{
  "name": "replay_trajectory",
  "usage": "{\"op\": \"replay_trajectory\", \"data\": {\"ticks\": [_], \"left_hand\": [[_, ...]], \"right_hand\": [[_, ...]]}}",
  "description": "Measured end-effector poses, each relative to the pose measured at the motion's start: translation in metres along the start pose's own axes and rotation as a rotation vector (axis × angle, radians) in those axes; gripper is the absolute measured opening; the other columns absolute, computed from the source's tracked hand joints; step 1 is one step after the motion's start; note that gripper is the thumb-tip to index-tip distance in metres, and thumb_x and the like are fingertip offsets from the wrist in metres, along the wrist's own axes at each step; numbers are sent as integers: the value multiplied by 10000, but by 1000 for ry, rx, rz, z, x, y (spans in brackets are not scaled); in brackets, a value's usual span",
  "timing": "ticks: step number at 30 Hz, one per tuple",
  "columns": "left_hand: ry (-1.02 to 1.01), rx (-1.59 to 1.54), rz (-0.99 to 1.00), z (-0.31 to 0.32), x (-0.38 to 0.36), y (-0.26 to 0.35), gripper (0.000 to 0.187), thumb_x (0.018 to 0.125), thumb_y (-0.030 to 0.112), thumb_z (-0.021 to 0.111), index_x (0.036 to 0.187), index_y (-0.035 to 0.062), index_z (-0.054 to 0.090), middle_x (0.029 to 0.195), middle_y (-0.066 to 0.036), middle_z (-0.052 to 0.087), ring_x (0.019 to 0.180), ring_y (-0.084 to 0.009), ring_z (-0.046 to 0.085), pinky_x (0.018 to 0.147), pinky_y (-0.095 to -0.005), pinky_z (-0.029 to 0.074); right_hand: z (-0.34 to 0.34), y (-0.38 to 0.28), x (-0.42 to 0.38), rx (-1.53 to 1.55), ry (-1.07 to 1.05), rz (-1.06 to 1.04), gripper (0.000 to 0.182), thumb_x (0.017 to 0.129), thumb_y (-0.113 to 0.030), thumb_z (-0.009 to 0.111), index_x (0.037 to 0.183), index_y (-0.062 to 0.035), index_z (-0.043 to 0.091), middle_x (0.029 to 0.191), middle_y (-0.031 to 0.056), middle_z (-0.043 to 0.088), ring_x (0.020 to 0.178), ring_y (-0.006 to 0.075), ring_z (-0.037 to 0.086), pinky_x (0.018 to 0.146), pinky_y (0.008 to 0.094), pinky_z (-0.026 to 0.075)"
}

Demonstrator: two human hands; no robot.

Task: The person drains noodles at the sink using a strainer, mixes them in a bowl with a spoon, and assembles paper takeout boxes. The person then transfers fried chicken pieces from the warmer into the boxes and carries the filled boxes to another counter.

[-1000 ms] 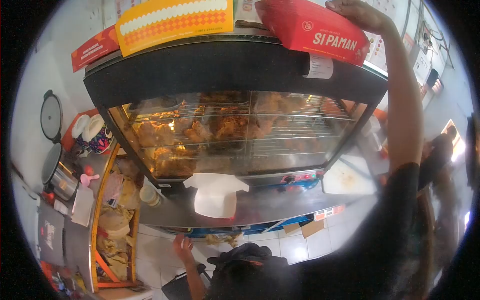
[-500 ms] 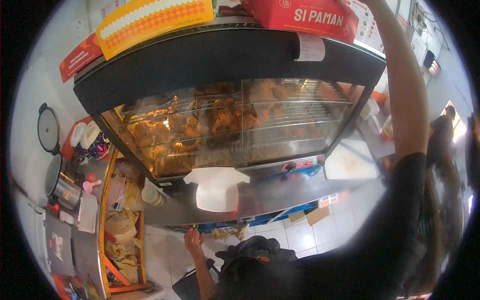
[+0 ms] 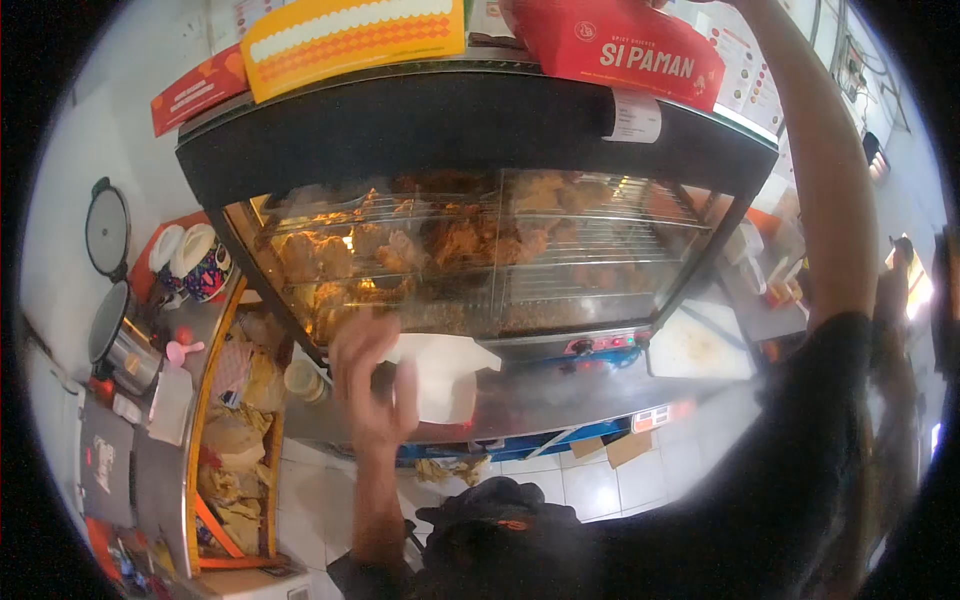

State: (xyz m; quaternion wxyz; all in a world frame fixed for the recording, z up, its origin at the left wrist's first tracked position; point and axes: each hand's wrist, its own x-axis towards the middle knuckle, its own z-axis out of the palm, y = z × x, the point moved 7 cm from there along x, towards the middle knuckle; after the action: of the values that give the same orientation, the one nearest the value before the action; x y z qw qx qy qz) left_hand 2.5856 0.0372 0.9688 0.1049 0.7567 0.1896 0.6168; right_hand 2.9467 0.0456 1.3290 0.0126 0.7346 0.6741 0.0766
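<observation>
My left hand [image 3: 372, 375] is raised at the left side of a white paper food box [image 3: 445, 385], its thumb and curled fingers apart and blurred by motion. The box stands unfolded with its flaps out on the metal counter [image 3: 540, 395], in front of a glass display warmer [image 3: 480, 125] with pieces of fried chicken [image 3: 465, 245] on its racks. At the top edge of the view, my right hand [image 3: 690, 2] is mostly cut off, at the upper edge of a red printed box [image 3: 630, 55] on top of the warmer. Its grip is hidden.
A yellow printed box [image 3: 355, 45] lies atop the warmer, and a paper slip [image 3: 636, 116] hangs from its front. On the right is a white cutting board [image 3: 700, 342]. Leftward stand a steel pot [image 3: 128, 345], a pink scoop [image 3: 180, 353] and a wooden-edged bin [image 3: 240, 450] of crumpled wrappings.
My left hand has risen from below the counter's edge to the white paper box. My right arm stays stretched up to the warmer's top. The whole view has shifted slightly.
</observation>
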Motion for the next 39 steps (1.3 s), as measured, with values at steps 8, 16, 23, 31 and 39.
{"op": "replay_trajectory", "data": {"ticks": [8, 16, 23, 31, 39], "left_hand": [[120, 463, 739, 147, 255, 148, 772, 836, 553, 643, 1327, -28, 513, 1336, -225, 545, 1299, -364, 478, 1115, -526, 336], [-142, 278, 702, 173, 273, 131, 938, 669, 646, 756, 1289, -25, 541, 1239, -202, 611, 1218, -327, 560, 1114, -515, 350], [-392, 564, 628, 151, 268, 151, 1018, 878, 742, 467, 1465, -79, 338, 1533, -247, 353, 1450, -380, 301, 1194, -586, 184], [50, -142, 733, 112, 148, 148, 425, 782, 341, 770, 1045, 18, 681, 1083, -157, 663, 1017, -275, 648, 925, -429, 509], [-1135, -1302, -1435, 230, -201, 72, 650, 936, 476, 622, 1408, 55, 471, 1257, -114, 625, 1136, -204, 611, 989, -323, 475]], "right_hand": [[3, 12, -4, -5, 41, -167, 361, 928, -157, 513, 1192, 56, 637, 1127, 171, 688, 1027, 244, 634, 937, 374, 499], [-44, 36, -17, -211, 645, -210, 301, 959, -233, 514, 1082, -12, 676, 1079, 197, 680, 1004, 320, 651, 869, 421, 504], [-89, 145, -113, -162, 1664, 80, 267, 928, -308, 580, 1011, -56, 617, 1021, 235, 655, 967, 311, 658, 846, 433, 500], [87, 78, -353, -114, 1699, 269, 259, 792, -313, 710, 901, -92, 631, 901, 142, 638, 855, 258, 644, 799, 392, 507], [402, -125, -428, 188, 897, 494, 305, 656, -319, 840, 790, -127, 646, 782, 50, 621, 744, 206, 630, 751, 350, 513]]}}
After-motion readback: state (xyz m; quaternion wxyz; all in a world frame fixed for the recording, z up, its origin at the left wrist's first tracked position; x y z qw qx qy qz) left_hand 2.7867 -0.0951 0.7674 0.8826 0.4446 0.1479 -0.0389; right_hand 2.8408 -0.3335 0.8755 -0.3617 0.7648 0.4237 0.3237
